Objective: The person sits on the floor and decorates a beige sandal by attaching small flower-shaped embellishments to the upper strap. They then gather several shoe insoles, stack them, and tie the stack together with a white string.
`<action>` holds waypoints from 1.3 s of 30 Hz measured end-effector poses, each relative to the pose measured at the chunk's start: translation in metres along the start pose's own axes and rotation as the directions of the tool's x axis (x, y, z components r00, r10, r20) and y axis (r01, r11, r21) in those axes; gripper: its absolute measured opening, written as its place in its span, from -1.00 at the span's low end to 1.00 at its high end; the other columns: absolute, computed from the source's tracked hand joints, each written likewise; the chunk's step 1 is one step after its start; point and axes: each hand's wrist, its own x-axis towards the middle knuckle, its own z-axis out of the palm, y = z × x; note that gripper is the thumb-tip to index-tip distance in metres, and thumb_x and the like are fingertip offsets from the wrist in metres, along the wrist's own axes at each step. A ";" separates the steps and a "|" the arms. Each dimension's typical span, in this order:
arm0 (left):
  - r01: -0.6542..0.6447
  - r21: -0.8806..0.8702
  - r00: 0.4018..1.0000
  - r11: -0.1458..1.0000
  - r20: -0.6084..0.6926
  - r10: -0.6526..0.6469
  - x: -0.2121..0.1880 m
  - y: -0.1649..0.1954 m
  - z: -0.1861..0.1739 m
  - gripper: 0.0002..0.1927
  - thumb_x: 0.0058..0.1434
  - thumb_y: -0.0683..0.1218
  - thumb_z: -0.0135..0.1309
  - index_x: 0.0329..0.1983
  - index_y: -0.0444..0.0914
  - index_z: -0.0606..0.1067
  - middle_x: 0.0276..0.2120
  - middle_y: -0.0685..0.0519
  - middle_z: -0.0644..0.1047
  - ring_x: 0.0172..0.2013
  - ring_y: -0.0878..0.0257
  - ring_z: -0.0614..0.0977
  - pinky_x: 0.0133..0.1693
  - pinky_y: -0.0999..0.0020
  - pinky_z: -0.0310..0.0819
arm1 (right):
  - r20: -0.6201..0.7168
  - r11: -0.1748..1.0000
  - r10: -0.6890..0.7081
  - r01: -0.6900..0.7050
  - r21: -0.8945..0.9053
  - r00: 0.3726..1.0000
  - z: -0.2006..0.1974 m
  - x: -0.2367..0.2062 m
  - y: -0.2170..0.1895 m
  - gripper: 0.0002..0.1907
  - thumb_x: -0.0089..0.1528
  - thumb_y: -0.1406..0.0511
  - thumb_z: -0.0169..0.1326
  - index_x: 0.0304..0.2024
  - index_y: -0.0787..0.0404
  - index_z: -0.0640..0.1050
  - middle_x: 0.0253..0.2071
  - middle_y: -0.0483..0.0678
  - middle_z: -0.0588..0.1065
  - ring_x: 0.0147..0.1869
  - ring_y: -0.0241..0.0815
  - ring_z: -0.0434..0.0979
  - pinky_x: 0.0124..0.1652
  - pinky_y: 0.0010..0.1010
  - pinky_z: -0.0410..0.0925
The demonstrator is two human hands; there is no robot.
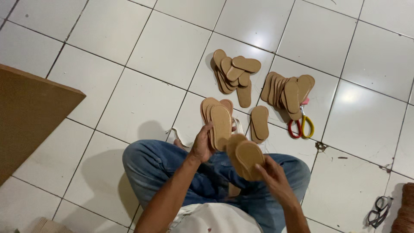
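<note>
My left hand [202, 144] grips a fanned stack of tan sole-shaped cutouts [217, 121], held upright above my knees. My right hand [272, 177] holds a few more tan soles [246, 159] just to the right and lower, nearly touching the left stack. I sit cross-legged in blue jeans [155, 166] on a white tiled floor [151, 56]. A short stack of soles [259, 123] lies on the floor just beyond my hands.
Two loose piles of tan soles lie farther out, one pile [235, 73] at centre and another [289, 92] to its right. Scissors with red and yellow handles [301, 126] lie by the right pile. A brown board [30, 112] is at left; glasses [379, 209] at lower right.
</note>
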 end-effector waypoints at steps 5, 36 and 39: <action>0.065 0.046 0.996 0.997 0.055 -0.067 -0.003 -0.012 0.008 -0.38 0.44 0.17 -0.08 0.39 -0.33 0.29 0.13 -0.20 0.54 0.11 0.08 0.61 0.09 0.20 0.57 | -0.068 0.740 0.214 -0.208 -0.640 0.974 -0.043 -0.059 0.017 -0.72 0.35 0.20 0.06 0.04 0.21 0.47 -0.27 0.00 0.58 -0.23 -0.19 0.56 -0.17 -0.34 0.42; -0.074 0.625 0.997 0.777 0.047 0.057 -0.002 -0.085 0.080 -0.71 0.40 -0.04 0.12 0.02 -0.36 0.57 -0.21 0.11 0.65 -0.23 0.47 0.59 -0.17 0.52 0.54 | -0.311 0.915 -0.057 0.174 0.364 0.949 -0.011 -0.036 -0.044 -0.31 0.30 0.36 0.03 0.40 0.21 0.05 0.00 0.16 0.56 0.03 -0.16 0.61 -0.08 -0.38 0.53; -0.045 0.603 0.996 0.796 -0.031 0.080 -0.003 -0.084 0.081 -0.70 0.31 -0.08 0.19 0.02 -0.35 0.57 -0.20 0.10 0.65 -0.24 0.46 0.61 -0.18 0.50 0.56 | -0.299 0.899 0.056 0.082 0.430 0.953 -0.011 -0.032 -0.047 -0.20 0.31 0.36 0.00 0.53 0.12 -0.03 -0.06 0.31 0.55 -0.02 -0.05 0.60 -0.12 -0.35 0.52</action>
